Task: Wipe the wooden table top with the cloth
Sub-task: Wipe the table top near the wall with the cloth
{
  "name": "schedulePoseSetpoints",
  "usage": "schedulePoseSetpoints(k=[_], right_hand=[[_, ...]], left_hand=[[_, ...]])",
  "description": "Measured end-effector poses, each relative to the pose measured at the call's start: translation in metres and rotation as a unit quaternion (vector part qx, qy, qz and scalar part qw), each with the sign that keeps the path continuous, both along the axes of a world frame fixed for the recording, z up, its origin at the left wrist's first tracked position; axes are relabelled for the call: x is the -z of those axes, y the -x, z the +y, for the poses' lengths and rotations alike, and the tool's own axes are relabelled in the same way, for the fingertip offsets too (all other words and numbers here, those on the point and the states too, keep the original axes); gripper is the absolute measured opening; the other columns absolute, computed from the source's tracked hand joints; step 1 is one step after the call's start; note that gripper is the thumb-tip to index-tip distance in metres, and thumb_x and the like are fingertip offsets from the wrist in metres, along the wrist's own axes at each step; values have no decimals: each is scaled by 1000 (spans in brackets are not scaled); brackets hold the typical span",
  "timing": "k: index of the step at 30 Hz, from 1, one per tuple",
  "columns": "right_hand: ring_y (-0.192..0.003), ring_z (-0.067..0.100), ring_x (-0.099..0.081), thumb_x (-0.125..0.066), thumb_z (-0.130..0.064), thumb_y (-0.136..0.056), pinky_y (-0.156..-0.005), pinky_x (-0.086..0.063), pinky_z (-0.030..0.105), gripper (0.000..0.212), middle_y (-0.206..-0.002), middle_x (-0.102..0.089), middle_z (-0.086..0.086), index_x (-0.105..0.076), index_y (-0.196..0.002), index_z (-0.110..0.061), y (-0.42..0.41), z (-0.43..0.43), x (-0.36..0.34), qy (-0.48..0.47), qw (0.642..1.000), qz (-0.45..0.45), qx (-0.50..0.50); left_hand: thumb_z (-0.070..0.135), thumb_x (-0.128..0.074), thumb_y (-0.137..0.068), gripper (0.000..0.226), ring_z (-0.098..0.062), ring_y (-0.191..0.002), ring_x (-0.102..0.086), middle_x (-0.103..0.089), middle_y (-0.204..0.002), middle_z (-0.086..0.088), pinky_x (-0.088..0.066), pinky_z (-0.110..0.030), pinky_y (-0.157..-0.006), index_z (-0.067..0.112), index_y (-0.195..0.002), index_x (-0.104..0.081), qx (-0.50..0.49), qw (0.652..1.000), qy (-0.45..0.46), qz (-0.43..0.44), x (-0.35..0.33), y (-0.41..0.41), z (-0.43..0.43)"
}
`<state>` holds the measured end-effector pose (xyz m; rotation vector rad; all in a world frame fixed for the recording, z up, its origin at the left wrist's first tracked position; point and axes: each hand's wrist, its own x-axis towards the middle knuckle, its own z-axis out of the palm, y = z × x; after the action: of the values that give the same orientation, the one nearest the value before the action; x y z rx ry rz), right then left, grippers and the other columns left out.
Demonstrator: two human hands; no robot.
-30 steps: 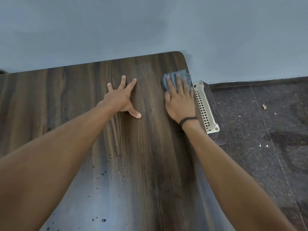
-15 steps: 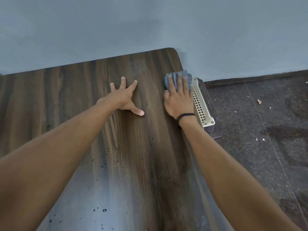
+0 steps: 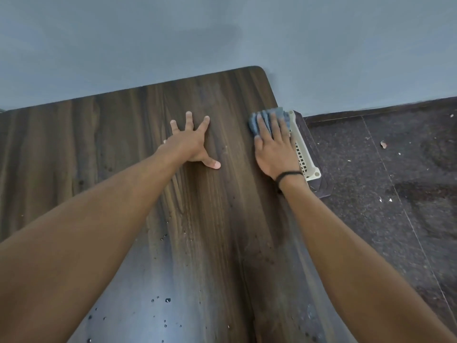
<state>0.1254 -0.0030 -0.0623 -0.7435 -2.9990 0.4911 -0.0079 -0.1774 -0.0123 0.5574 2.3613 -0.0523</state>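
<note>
Right hand (image 3: 274, 152) is lying flat on the blue cloth (image 3: 253, 125). Its fingers (image 3: 273, 123) are straight and close together, pressing rather than gripping, and nothing is being pinched. The cloth is sitting on the wooden bench (image 3: 118, 149), at the right edge just nearer than the rounded far corner (image 3: 259, 71). Folded blue is showing beyond the finger ends and on the thumb side; the remainder is hidden under the palm.

Left hand (image 3: 191, 144) is resting on bare wood, left of and nearer than that corner. Its fingers (image 3: 189, 118) are splayed wide, thumb out, holding nothing.

A black band (image 3: 288, 174) is circling the right wrist. Water drops (image 3: 167, 300) are beading well nearer than the corner. A cream slotted rack (image 3: 305, 159) is lying below the bench edge, right of the corner.
</note>
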Motion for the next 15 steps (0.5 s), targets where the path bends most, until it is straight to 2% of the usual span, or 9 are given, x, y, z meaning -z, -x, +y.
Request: schedulePoseSetpoints(k=[2,5,9,13,15], right_hand=[[-155,22,5,-22,-39,-107,-124,-2,51,58,-169,1,3,-7,-161,-29,2,-20,-4,-2,1000,-19,-10],[-155,17,2,-23,-41,-106,-125,-2,48,57,-168,-3,-4,-10,-160,-33,-46,-27,4,-28,997,16,-72],[-155,20,0,-25,-38,-105,-124,-7,53,59,-169,-5,1,-9,-161,-29,-28,-8,-1,1,1000,-6,27],[-155,20,-2,-25,-39,-105,-125,-6,51,59,-168,-8,1,-10,-161,-26,-61,-32,10,-39,997,23,-58],[-155,20,-4,-25,-39,-106,-124,-9,52,59,-168,-10,1,-12,-161,-26,-70,-12,9,-37,998,20,-39]], left_hand=[[61,-83,-59,139,-45,-142,22,35,-156,-1,-13,-69,-112,42,-149,21,-6,1000,-2,-11,-3,-2,1],[62,-82,-60,137,-44,-143,22,35,-156,-1,-13,-68,-112,41,-150,20,9,1000,-8,0,0,-3,-1],[62,-83,-57,140,-45,-142,22,35,-156,0,-13,-70,-111,43,-148,21,-2,1000,-2,-7,-1,1,-1],[61,-82,-58,137,-44,-143,21,32,-157,0,-12,-69,-112,42,-150,18,-2,1000,-13,4,4,-3,-2],[59,-81,-63,132,-44,-144,18,27,-159,-2,-11,-68,-112,39,-152,14,-11,1000,-13,22,2,-8,-1]])
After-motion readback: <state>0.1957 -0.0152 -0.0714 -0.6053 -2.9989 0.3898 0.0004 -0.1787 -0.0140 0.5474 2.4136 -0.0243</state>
